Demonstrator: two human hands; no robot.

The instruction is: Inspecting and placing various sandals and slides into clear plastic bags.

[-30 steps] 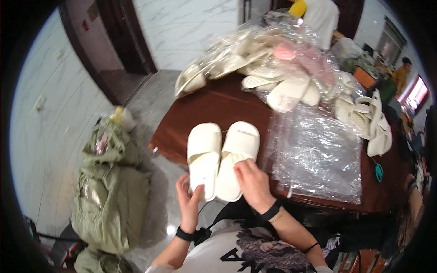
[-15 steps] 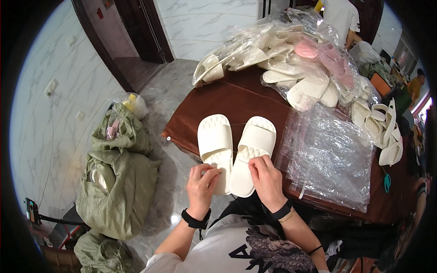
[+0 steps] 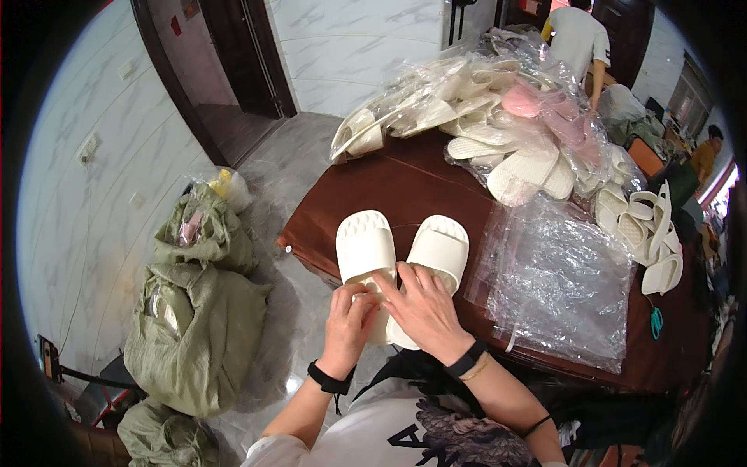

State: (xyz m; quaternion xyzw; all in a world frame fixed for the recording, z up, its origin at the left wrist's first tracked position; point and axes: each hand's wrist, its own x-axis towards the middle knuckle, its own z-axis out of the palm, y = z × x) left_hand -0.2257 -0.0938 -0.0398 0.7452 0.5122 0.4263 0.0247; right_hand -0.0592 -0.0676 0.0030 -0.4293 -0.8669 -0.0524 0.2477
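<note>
A pair of cream slide slippers lies side by side at the table's near edge, the left slipper [image 3: 366,247] and the right slipper [image 3: 437,247] with their toes pointing away from me. My left hand [image 3: 346,321] is closed in a pinch over the left slipper's footbed; what its fingertips hold is too small to make out. Across the heels reaches my right hand [image 3: 426,313], palm down with fingers apart, the index finger stretched toward the left hand's fingertips. The hands cover most of both heel ends.
Flat clear plastic bags [image 3: 560,284] lie right of the slippers on the brown-covered table [image 3: 327,210]. Bagged slippers [image 3: 467,101] pile up behind, and loose slippers [image 3: 642,226] sit at right above teal scissors [image 3: 656,323]. Green sacks [image 3: 198,335] stand on the floor. A person [image 3: 577,43] is beyond.
My right hand has moved left from the right slipper toward my left hand, its fingers spreading. The left hand stays pinched. The person at the back now shows more fully, leaning over.
</note>
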